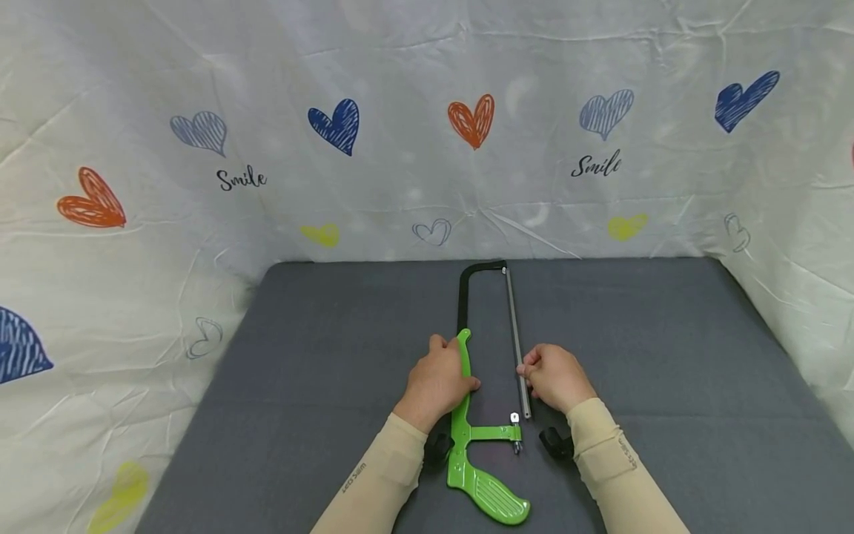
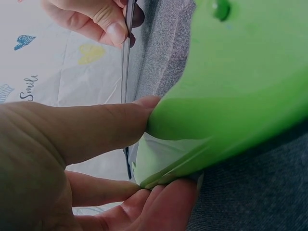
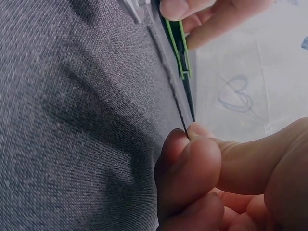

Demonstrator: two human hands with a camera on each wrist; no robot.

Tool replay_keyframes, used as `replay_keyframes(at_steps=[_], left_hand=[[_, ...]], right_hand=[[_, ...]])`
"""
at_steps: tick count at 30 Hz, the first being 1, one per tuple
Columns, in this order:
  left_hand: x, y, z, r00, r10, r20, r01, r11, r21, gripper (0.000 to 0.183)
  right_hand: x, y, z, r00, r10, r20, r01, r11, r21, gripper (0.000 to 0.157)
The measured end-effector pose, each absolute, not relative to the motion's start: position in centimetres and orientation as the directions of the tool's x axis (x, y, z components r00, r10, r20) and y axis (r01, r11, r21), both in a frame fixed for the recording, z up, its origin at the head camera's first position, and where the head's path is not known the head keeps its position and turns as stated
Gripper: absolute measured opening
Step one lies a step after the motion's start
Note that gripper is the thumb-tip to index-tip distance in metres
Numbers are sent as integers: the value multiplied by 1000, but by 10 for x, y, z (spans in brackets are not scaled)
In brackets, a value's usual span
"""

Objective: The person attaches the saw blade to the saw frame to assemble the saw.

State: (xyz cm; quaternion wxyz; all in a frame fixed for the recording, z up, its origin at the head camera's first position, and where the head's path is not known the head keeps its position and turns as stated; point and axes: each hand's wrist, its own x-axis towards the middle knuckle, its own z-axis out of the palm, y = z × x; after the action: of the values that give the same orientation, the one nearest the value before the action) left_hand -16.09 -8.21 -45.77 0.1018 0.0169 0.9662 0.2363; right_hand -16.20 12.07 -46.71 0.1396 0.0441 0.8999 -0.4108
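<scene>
A hacksaw with a green handle and a black bent frame lies over the grey cloth, its handle toward me. My left hand grips the green body above the crossbar, thumb on one side and fingers on the other. The thin metal blade joins the frame at the far end; its near end stands free, just beside the metal blade holder on the crossbar. Between thumb and fingertips my right hand pinches the blade along its lower half.
Grey cloth covers the table. Behind it and at the sides hangs a white sheet printed with hearts and words. Black wrist mounts sit under both wrists.
</scene>
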Motion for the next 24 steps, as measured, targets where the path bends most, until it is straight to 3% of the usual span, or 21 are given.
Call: replay_keyframes(at_steps=[24], left_hand=[[-162,-82,-459,-979,81,-186,-11,894,448,76]], right_hand=[[-162,117,-470,-957,-47,-286,178,682,-709,13]])
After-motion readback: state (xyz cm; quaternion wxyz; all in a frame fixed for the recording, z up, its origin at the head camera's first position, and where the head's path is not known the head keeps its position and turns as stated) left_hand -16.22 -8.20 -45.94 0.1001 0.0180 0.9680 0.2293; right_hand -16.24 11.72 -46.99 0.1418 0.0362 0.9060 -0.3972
